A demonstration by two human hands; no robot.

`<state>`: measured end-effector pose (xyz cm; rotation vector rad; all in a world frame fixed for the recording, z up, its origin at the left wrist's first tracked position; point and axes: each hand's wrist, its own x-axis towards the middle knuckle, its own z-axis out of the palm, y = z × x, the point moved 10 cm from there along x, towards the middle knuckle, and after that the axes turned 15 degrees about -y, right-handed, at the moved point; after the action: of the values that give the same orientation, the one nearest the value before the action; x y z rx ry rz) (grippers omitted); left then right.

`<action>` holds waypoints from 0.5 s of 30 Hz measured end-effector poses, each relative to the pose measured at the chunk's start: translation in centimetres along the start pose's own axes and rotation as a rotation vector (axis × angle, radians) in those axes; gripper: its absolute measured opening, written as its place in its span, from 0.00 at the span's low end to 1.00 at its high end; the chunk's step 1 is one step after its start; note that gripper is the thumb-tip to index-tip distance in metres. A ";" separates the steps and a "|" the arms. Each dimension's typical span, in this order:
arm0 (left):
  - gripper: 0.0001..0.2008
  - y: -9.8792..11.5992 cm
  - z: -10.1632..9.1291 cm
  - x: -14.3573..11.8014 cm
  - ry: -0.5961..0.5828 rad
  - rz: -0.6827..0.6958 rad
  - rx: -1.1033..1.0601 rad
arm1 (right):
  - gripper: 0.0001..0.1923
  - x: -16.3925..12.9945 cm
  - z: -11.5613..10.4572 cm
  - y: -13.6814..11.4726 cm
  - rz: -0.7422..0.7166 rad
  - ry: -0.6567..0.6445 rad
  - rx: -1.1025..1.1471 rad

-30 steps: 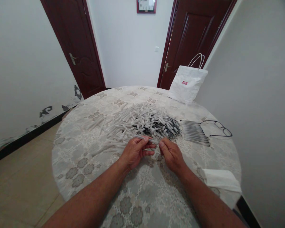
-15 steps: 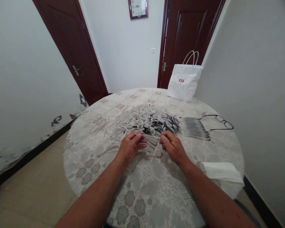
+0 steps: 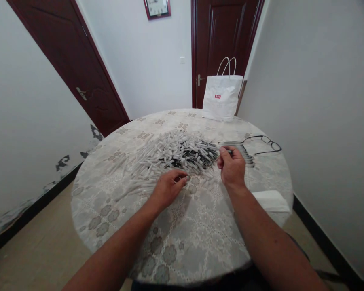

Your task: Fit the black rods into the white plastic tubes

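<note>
My right hand [image 3: 233,165] is closed in a pinch near the right side of the pile. A slim pen [image 3: 229,152] with a dark end shows between its fingers, mostly hidden by them. Just beyond the hand lies a row of pens [image 3: 248,157], side by side and partly covered. My left hand [image 3: 170,186] rests low at the near edge of the pile, fingers curved and thumb slightly apart, with nothing clearly visible between them. Before both hands spreads a heap of white pen caps and tubes [image 3: 157,155], mixed with thin black refills [image 3: 197,155].
Eyeglasses [image 3: 269,144] lie at the table's right side. A folded white cloth or paper [image 3: 271,201] is beside my right forearm. At the back stands a white paper bag [image 3: 221,99] with handles. A patterned cloth covers the round table [image 3: 200,242].
My hands have moved apart. The right one has gone right and forward, carrying the pen toward the row; the left one has let go of it and stays near the pile. The view has shifted slightly.
</note>
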<state>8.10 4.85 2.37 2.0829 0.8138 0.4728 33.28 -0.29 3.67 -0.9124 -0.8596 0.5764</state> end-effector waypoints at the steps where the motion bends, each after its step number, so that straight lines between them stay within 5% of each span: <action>1: 0.10 0.7 0.7 0.3 -0.004 0.027 0.121 | 0.16 0.2 -0.3 -0.1 -0.005 0.010 0.016; 9: 0.12 2.1 7.3 3.5 -0.137 -0.021 0.644 | 0.15 0.5 -0.9 -1.0 -0.014 0.013 0.059; 15: 0.11 1.6 9.8 5.1 -0.217 -0.140 0.808 | 0.14 0.0 -0.9 -1.2 0.012 -0.020 0.049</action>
<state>18.07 2.12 -1.83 2.7077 1.1287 -0.2093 34.11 -1.33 4.41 -0.8690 -0.8546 0.6155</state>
